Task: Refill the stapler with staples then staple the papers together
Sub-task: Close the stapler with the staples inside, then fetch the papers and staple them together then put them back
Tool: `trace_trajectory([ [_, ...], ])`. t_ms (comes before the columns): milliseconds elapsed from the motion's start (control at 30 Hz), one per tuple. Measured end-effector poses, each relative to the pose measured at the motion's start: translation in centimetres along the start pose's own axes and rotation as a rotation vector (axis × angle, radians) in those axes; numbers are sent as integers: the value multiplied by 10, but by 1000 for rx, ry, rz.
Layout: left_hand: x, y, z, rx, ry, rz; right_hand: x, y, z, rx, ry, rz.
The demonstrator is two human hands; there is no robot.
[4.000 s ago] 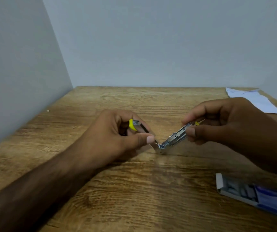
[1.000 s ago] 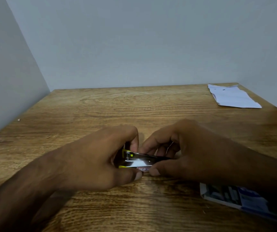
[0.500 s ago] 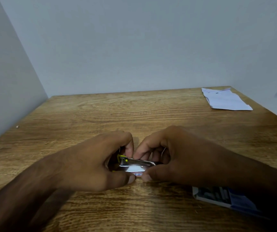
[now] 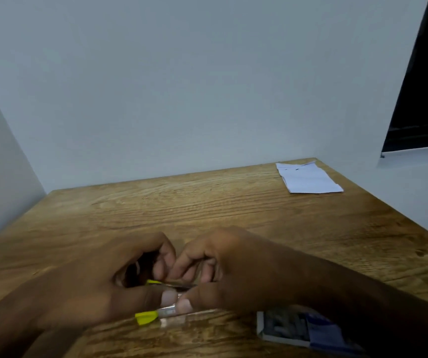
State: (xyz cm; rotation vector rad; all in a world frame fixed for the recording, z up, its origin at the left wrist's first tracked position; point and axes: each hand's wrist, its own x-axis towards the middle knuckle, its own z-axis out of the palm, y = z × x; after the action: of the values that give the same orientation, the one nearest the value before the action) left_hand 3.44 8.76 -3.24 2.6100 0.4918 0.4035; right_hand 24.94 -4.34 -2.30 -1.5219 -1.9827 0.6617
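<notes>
A small silver stapler (image 4: 167,311) with yellow ends lies low on the wooden table (image 4: 182,208) near its front edge. Both hands close around it. My left hand (image 4: 99,285) grips its left part, thumb pressed on the front side. My right hand (image 4: 233,272) grips its right part, thumb beside the left thumb, fingers curled over the top. Most of the stapler is hidden by the fingers; a yellow tip sticks out at the lower left. An open box of staples (image 4: 300,329) sits just right of my right wrist. Folded white papers (image 4: 308,178) lie at the far right corner.
Pale walls close the table at the back and on the left. A dark opening (image 4: 425,99) with a white sill is at the upper right. Bare wood stretches between my hands and the papers.
The view has tilted up, so hands and stapler sit lower in frame. Four seconds ago the stapler was held swung open; now both hands press it together. A yellow end now shows below my thumbs.
</notes>
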Motion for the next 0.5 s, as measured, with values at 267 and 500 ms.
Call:
trace_trajectory([
  [267, 75, 53, -10, 93, 66, 57, 6, 20, -36, -91, 145, 123],
  [500, 171, 89, 20, 249, -1, 27, -2, 71, -95, -302, 371, 322],
])
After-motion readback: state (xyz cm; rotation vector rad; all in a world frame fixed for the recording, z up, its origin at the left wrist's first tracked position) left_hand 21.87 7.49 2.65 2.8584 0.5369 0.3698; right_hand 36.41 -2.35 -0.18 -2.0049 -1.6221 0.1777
